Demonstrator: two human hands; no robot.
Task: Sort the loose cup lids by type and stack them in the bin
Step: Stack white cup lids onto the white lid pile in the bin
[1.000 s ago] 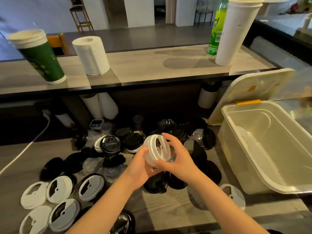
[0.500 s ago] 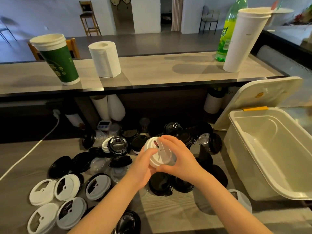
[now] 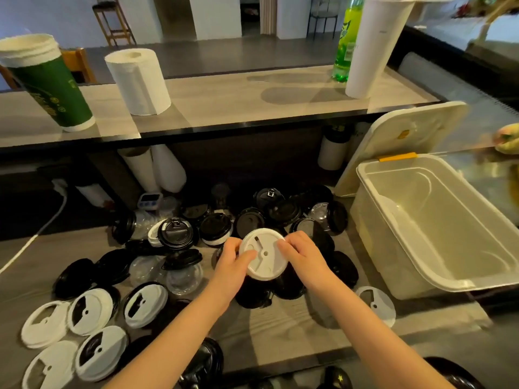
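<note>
Both hands hold one white cup lid (image 3: 265, 255) flat over the middle of the counter. My left hand (image 3: 233, 262) grips its left rim and my right hand (image 3: 303, 254) grips its right rim. Under and behind it lies a heap of black lids (image 3: 216, 230) mixed with clear lids (image 3: 184, 277). Several white lids (image 3: 91, 311) lie at the lower left, and one more white lid (image 3: 376, 304) rests alone beside the bin. The translucent bin (image 3: 415, 276) stands open on the right, with its cover (image 3: 393, 141) leaning behind it.
A raised shelf (image 3: 224, 99) runs across the back with a green cup stack (image 3: 45, 82), a paper towel roll (image 3: 139, 81), a tall white cup stack (image 3: 376, 43) and a green bottle (image 3: 346, 43). A white cable (image 3: 42, 228) crosses the left.
The white lid was tilted up on edge between my hands; now it lies flat, face up. Both hands stay on it and have shifted slightly right.
</note>
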